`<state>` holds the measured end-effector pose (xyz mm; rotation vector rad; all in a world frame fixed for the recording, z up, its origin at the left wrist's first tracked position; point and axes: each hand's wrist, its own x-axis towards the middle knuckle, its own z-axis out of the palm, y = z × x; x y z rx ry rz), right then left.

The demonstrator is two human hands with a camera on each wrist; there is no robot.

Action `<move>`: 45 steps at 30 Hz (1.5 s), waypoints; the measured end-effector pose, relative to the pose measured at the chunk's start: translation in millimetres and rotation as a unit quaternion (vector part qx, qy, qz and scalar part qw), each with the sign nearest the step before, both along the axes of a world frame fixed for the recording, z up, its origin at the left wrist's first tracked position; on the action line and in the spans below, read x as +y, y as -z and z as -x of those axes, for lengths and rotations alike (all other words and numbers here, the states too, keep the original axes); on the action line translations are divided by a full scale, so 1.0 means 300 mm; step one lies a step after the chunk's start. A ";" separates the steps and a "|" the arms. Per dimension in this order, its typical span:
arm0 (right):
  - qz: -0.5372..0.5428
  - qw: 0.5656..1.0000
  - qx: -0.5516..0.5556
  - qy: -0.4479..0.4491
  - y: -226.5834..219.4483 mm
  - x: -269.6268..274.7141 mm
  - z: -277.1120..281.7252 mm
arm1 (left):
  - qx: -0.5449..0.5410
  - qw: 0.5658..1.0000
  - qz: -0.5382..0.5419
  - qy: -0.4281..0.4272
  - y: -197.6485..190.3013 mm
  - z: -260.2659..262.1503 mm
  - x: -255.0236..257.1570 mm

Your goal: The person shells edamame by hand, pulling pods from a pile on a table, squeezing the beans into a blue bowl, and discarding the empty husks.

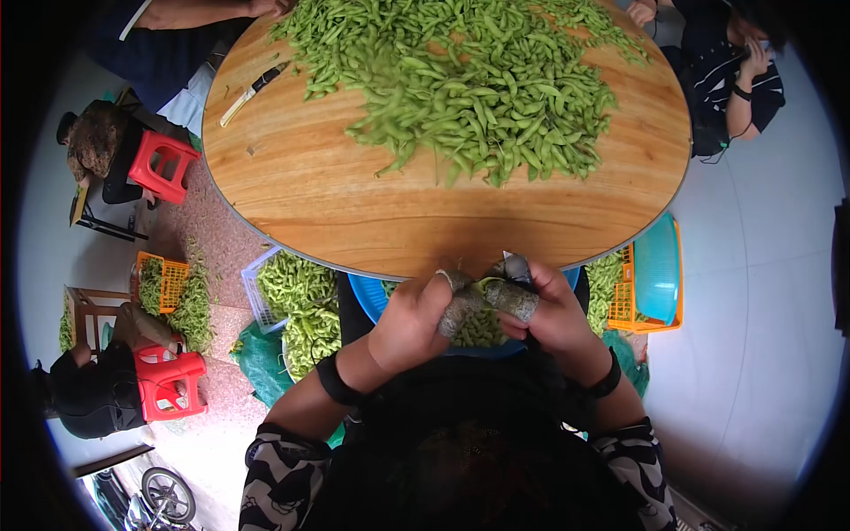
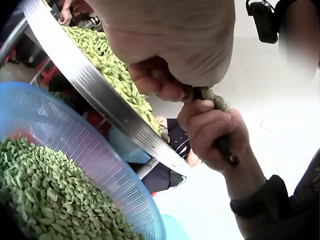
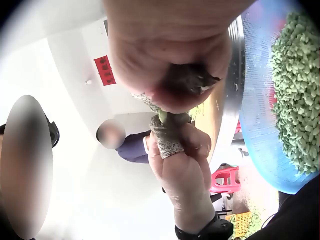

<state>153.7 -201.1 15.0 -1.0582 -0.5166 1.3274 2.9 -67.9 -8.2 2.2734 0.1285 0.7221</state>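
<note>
My left hand (image 1: 409, 320) and right hand (image 1: 560, 320) meet just in front of the table edge. Cloth wraps cover the left thumb and a finger, and the right thumb. Between the fingertips a green bean pod (image 1: 484, 285) shows, pinched by the left hand. A small knife (image 1: 518, 268) with a dark handle lies in my right hand, its fingers curled round it. In the left wrist view the handle end (image 2: 227, 150) sticks out below the right fist. Beneath the hands is a blue basket (image 2: 145, 197) of shelled green beans (image 2: 60, 195).
A large heap of bean pods (image 1: 496, 97) covers the far part of the wooden table (image 1: 354, 208). Another knife (image 1: 252, 93) lies at its left. Pods fill a white crate (image 1: 257, 288); an orange crate (image 1: 622, 292) stands at right. Other people sit around, some on red stools (image 1: 164, 168).
</note>
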 end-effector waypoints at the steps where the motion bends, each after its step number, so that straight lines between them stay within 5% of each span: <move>1: 0.006 1.000 0.011 -0.004 -0.005 0.000 -0.002 | -0.008 0.999 0.039 0.002 -0.003 -0.003 -0.002; 5: 0.039 0.998 0.032 -0.041 -0.020 -0.007 -0.019 | 0.011 0.962 0.242 0.126 -0.020 0.003 0.041; 7: 0.038 0.995 0.030 -0.087 -0.019 -0.006 -0.027 | 0.149 0.892 0.399 0.152 -0.050 0.019 0.048; 8: 0.037 0.995 0.031 -0.088 -0.016 -0.002 -0.027 | 0.150 0.892 0.399 0.152 -0.049 0.009 0.042; 10: 0.042 0.997 -0.003 -0.069 -0.007 0.004 -0.026 | -0.032 0.983 0.147 0.101 -0.042 -0.024 0.022; 11: 0.042 0.997 -0.003 -0.069 -0.001 0.006 -0.025 | -0.032 0.983 0.148 0.101 -0.031 -0.018 0.019; 13: 0.037 0.998 -0.002 -0.047 0.009 0.009 -0.022 | 0.040 0.943 0.317 0.092 -0.008 0.003 0.004; 14: 0.039 0.998 -0.001 -0.046 0.010 0.009 -0.018 | 0.041 0.943 0.318 0.093 -0.002 0.005 -0.006; 16: 0.031 0.999 -0.021 -0.032 0.012 0.013 -0.009 | 0.046 0.864 0.499 0.039 -0.001 0.000 -0.026; 17: 0.031 0.999 -0.021 -0.032 0.013 0.015 -0.004 | 0.046 0.864 0.499 0.039 0.000 -0.003 -0.025; 19: 0.028 0.999 -0.024 -0.005 0.012 0.014 0.004 | -0.005 0.941 0.336 0.036 0.004 -0.012 -0.018; 23: 0.052 0.994 0.085 -0.055 -0.030 0.018 -0.031 | 0.063 0.878 0.451 0.148 -0.030 0.015 0.037; 25: 0.083 0.983 0.039 -0.157 -0.055 0.019 -0.045 | 0.084 0.912 0.349 0.197 -0.047 0.013 0.045; 26: 0.083 0.983 0.039 -0.157 -0.048 0.017 -0.048 | 0.084 0.913 0.349 0.197 -0.049 0.008 0.044; 28: 0.069 0.982 0.056 -0.166 -0.031 0.016 -0.053 | 0.006 0.968 0.186 0.166 -0.049 -0.008 0.035; 37: 0.035 0.997 0.010 -0.061 -0.023 0.005 -0.025 | 0.054 0.919 0.375 0.109 -0.031 0.012 -0.014; 41: 0.027 0.999 -0.025 -0.036 -0.010 0.015 -0.009 | -0.013 0.945 0.314 0.092 0.007 -0.004 -0.031; 45: 0.008 0.999 -0.038 -0.006 0.002 0.026 -0.005 | -0.023 0.910 0.412 0.042 -0.012 -0.023 -0.067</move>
